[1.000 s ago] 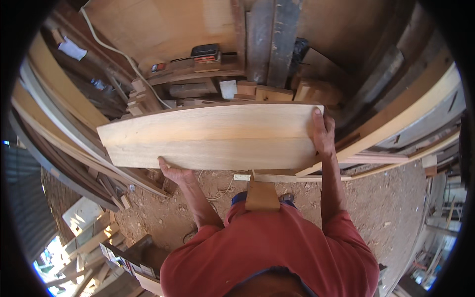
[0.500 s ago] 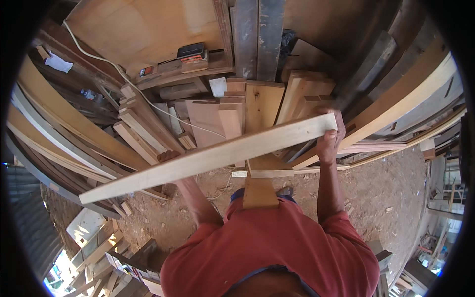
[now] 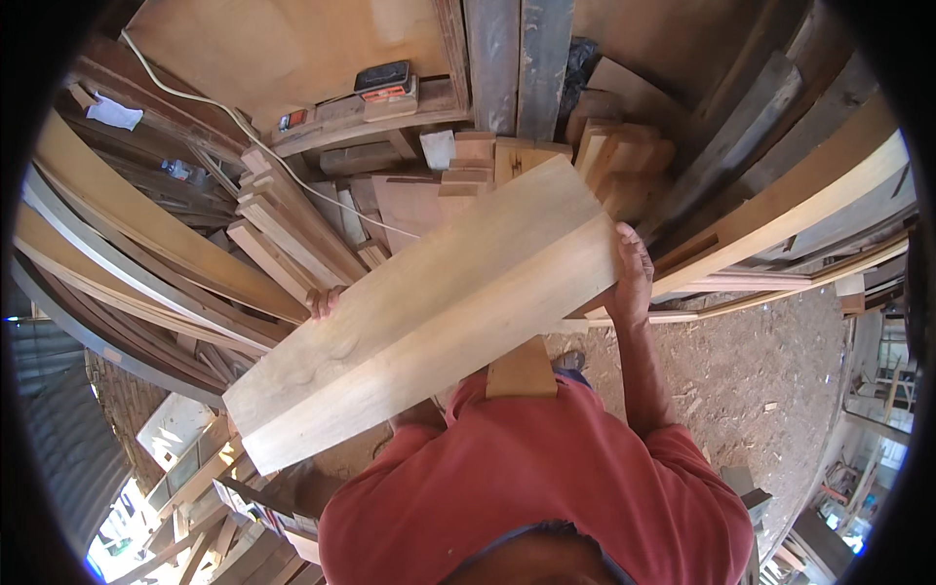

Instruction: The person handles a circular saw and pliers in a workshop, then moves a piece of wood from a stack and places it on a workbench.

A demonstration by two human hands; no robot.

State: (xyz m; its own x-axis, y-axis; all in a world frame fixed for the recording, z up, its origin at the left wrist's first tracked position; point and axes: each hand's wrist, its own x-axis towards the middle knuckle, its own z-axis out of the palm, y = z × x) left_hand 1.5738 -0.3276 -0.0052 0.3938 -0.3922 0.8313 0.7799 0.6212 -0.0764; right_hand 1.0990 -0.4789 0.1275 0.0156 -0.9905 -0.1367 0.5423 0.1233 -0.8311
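A long pale wooden board (image 3: 419, 317) slants in front of my body, its left end nearer me and its right end farther away. A lengthwise line divides its visible surface into a darker and a lighter band. My left hand (image 3: 324, 300) grips the far long edge, fingers curled over it; its palm is hidden under the wood. At the right end, my right hand (image 3: 632, 263) holds the board, thumb and fingers against its end edge. Below the board, a yellowish plank (image 3: 524, 372) reaches toward my waist, mostly covered.
Stacked timber pieces (image 3: 278, 219) stand on the left, with more wooden blocks (image 3: 624, 161) beyond the board. A pale cable (image 3: 229, 112) crosses the far left. Long beams (image 3: 780, 210) line the right side. Wood chips litter the dirt floor (image 3: 741, 361).
The board has turned from its narrow edge to show a broad surface, and its left end has come nearer my body. My right hand has moved slightly left and nearer. Both hands keep hold.
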